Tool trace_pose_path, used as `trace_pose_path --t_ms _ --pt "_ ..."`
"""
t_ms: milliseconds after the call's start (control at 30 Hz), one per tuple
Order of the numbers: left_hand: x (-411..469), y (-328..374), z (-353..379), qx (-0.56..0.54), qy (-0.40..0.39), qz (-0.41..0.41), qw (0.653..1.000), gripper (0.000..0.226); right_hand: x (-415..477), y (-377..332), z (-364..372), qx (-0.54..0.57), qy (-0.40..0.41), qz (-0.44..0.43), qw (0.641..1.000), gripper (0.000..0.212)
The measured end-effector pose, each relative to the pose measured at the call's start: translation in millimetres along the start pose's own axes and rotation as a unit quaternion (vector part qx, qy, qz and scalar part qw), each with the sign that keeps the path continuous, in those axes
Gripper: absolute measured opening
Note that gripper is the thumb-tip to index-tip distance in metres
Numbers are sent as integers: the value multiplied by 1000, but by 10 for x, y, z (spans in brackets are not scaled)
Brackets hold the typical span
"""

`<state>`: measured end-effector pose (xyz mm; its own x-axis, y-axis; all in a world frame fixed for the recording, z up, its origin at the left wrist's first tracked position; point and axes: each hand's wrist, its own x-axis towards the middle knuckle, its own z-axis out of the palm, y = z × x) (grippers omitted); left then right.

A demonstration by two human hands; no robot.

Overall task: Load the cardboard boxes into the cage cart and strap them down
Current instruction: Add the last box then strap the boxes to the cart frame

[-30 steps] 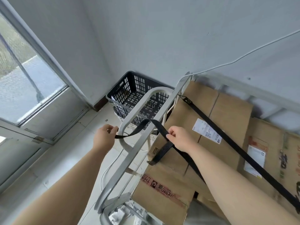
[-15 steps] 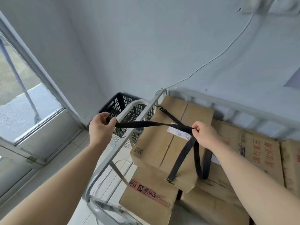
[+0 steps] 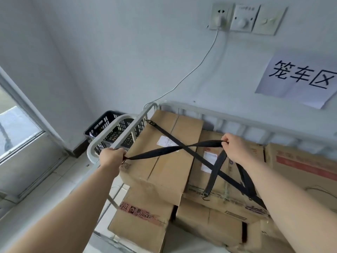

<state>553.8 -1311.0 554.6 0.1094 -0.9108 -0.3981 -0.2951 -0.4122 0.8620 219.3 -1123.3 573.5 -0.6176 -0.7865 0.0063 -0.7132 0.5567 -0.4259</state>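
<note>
Now, pale wall [image 3: 127, 52] w/ socket [image 3: 220, 17] and paper sign [image 3: 299, 79] above the cage cart [image 3: 237, 119]; window [image 3: 14, 128] left of it. Inside cart: cardboard boxes [image 3: 164, 170], stacked. Behind its left rail, a black crate [image 3: 109, 125]. At that rail the left hand [image 3: 112, 157] clenches the strap [image 3: 164, 152]; right hand [image 3: 235, 150] pinches it over the boxes. Vs 0.5 s ago, right hand is farther from the rail and the strap is drawn longer.

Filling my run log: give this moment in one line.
left hand grips strap near cart rail | right hand pinches strap above boxes | hook loose
</note>
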Motion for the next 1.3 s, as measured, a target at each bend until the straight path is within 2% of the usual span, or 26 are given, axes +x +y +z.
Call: trace_pose_path --t_ms 100,233,567,667,833,1000,1133,1300 --pt "-64 -36 98 -78 -28 -66 994 15 -74 218 -114 -9 4 2 1000 11" --pt "-167 -51 278 -112 -55 -77 989 28 -93 380 -120 -11 12 9 1000 12" --pt "-163 -235 439 -155 -116 -110 975 19 34 369 72 -15 -32 15 999 12" --pt "-82 -375 387 -173 -102 -123 972 18 80 342 154 -16 -42 21 999 11" --pt "24 -597 330 -157 -11 -138 978 6 135 314 297 -16 -66 24 997 12" --pt "251 -726 297 -169 9 -182 969 14 223 207 456 -12 -80 7 997 12" --pt "524 -822 282 -218 21 -246 944 12 314 75 605 -3 -93 -1 996 13" --pt "781 -888 386 -330 40 -294 896 26 464 -30 816 -4 -108 -3 994 13"
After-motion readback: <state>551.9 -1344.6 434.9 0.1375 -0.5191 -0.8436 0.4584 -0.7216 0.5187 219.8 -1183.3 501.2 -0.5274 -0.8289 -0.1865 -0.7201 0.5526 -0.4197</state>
